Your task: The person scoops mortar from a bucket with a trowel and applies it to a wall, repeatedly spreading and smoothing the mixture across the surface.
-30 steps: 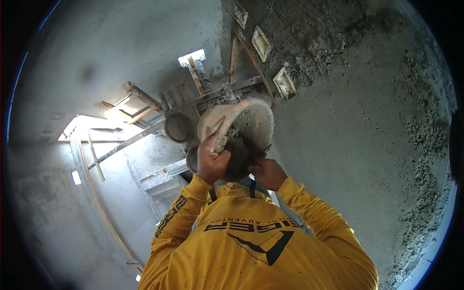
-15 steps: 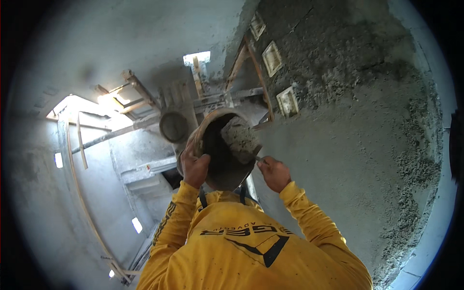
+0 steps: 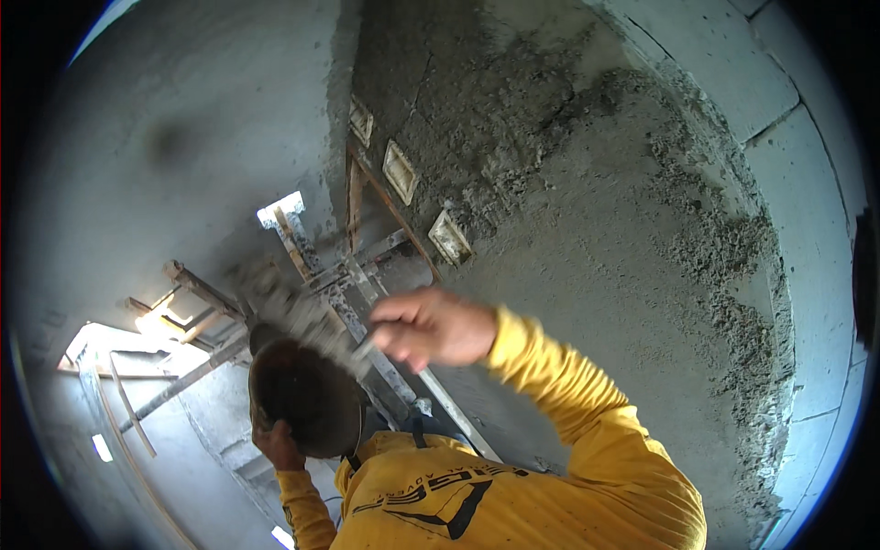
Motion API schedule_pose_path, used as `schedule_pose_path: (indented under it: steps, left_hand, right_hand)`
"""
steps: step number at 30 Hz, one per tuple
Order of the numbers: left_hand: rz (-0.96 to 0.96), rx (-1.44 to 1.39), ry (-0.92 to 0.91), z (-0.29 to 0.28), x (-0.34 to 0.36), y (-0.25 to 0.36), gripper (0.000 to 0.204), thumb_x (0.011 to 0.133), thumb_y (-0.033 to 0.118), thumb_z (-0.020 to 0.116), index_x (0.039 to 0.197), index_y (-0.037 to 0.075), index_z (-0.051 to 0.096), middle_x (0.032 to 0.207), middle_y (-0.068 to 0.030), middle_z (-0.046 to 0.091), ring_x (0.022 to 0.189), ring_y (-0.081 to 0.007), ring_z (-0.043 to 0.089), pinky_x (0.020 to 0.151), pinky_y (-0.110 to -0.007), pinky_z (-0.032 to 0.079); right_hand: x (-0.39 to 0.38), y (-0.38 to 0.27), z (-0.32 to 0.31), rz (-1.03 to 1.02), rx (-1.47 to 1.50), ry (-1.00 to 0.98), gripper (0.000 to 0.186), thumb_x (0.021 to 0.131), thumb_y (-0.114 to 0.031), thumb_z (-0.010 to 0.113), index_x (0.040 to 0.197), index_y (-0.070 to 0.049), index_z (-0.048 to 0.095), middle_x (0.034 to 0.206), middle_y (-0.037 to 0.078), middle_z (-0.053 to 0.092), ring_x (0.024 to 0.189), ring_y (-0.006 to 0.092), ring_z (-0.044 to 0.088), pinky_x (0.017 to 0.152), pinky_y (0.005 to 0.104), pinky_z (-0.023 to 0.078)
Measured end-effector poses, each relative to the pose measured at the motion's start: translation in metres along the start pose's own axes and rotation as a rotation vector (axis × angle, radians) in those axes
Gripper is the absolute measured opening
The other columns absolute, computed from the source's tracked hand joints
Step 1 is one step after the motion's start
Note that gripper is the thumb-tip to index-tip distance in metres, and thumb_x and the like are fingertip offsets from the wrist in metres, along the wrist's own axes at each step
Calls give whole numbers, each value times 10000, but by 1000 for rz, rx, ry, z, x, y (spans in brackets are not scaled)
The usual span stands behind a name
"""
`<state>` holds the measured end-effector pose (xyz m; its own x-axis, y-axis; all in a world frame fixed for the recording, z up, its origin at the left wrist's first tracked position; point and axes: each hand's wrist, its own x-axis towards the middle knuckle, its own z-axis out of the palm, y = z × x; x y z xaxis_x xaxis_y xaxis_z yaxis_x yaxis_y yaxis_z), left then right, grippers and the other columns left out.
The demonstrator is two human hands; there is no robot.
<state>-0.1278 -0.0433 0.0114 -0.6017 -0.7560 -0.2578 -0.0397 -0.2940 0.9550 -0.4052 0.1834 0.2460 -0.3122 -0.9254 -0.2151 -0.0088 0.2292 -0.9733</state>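
My left hand (image 3: pixel 280 446) grips the near-left rim of a dark round bucket (image 3: pixel 316 412), which is tilted toward me. The inside of the bucket is in deep shadow. My right hand (image 3: pixel 438 328) is raised to the right of the bucket, its fingers closed around the handle of a trowel (image 3: pixel 363 350). A grey lump of wet mortar (image 3: pixel 291 307), smeared by motion, shows beyond the bucket's rim at the trowel's blade end. The blade itself is too blurred to make out.
To the right stands a wall of rough wet plaster (image 3: pixel 632 275) with several pale rectangular boxes (image 3: pixel 401 172) set in it. Pale blocks (image 3: pixel 816 229) border it at far right. Below are wooden and metal scaffold bars (image 3: pixel 206 289) and a bright opening (image 3: pixel 128 348) at left.
The trowel has come out of the bucket with mortar, and my right hand has risen leftward in view. The bucket and left hand have shifted down and left as the view turned.
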Motion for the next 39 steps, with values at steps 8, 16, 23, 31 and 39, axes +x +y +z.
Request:
schedule_pose_path:
  steps: [8, 16, 23, 31, 39]
  left_hand:
    - [40, -161, 155, 5, -23, 8, 458, 728, -39, 535, 1178, -52, 615, 981, -63, 678, 769, -167, 638, 668, -256, 525]
    - [-38, 30, 183, -5, -16, -16, 281, 712, -41, 568, 983, -13, 634, 754, 25, 568, 587, -81, 486, 524, -236, 390]
    - [-28, -108, 162, 10, -21, -23, 297, 703, -41, 570, 993, -22, 627, 757, 24, 573, 590, -83, 490, 527, -231, 396]
    - [-59, -43, 214, -3, -38, -21, 353, 719, -37, 563, 1064, -25, 633, 810, 5, 590, 631, -83, 491, 550, -215, 379]
    - [-28, -52, 196, -41, -31, -40, 448, 689, -32, 539, 1128, -74, 616, 1007, -80, 658, 803, -173, 605, 700, -279, 493]
  right_hand:
    - [-228, 31, -129, 25, -207, 1339, 291, 1018, -318, 570, 839, -92, 535, 603, -66, 452, 482, 58, 432, 414, 220, 334]
    - [-251, 45, -116, 626, -1430, 1037, 280, 939, -326, 604, 999, -52, 617, 811, 215, 693, 745, 419, 678, 635, 515, 532]
    - [-147, 108, -180, 783, -1416, 903, 405, 994, -397, 502, 1147, -36, 603, 960, 226, 719, 925, 399, 702, 801, 487, 556]
    - [-159, 12, -179, 584, -1381, 1223, 369, 980, -355, 540, 1122, -24, 624, 961, 238, 708, 940, 416, 685, 824, 484, 538]
    - [-185, -50, -143, 627, -1633, 1182, 303, 980, -314, 542, 1046, -27, 612, 918, 227, 687, 840, 397, 695, 735, 475, 549]
